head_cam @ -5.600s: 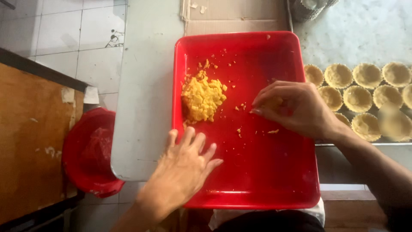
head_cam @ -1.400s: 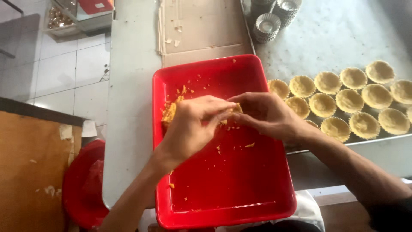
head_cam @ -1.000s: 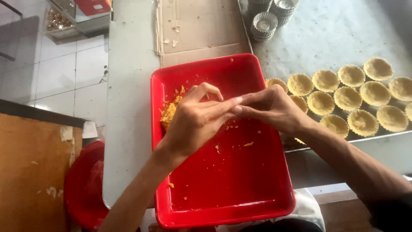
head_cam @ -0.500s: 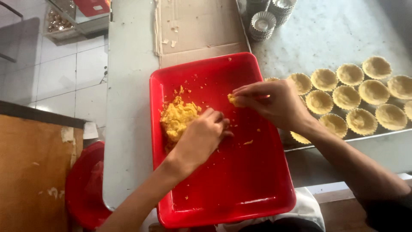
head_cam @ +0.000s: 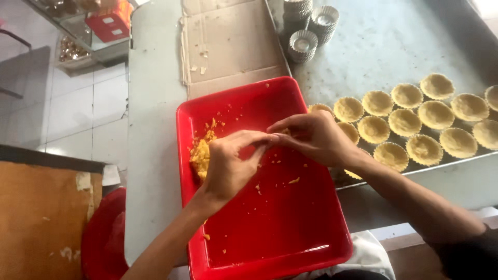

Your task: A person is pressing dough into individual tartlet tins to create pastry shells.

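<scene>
Now, grip: left hand and right hand meet fingertip to fingertip above the red tray; the fingers of both are drawn together in a pinch; a small yellow bit shows just at the right fingertips, but whether either pinch truly clamps it I cannot tell
Left hand: palm down, knuckles toward the camera; its heel lies over the right edge of the dough heap; the forearm runs down to the lower left of the view
Right hand: comes in from the right, wrist crossing the tray's right rim; thumb and forefinger point left toward the other hand
Yellow dough heap: crumbly, on the tray floor near the left wall; it sits to the left of the pinch point and partly under the left hand, apart from the right hand
Crumbs: scattered on the tray floor below and around the hands
Red tray: square, shallow, on a grey table
Pastry shells: pale rounds in rows on a metal sheet just right of the tray, behind the right wrist
Fluted tins: stacked beyond the tray, well apart from the hands
Cardboard: flattened, touching the tray's far edge
</scene>
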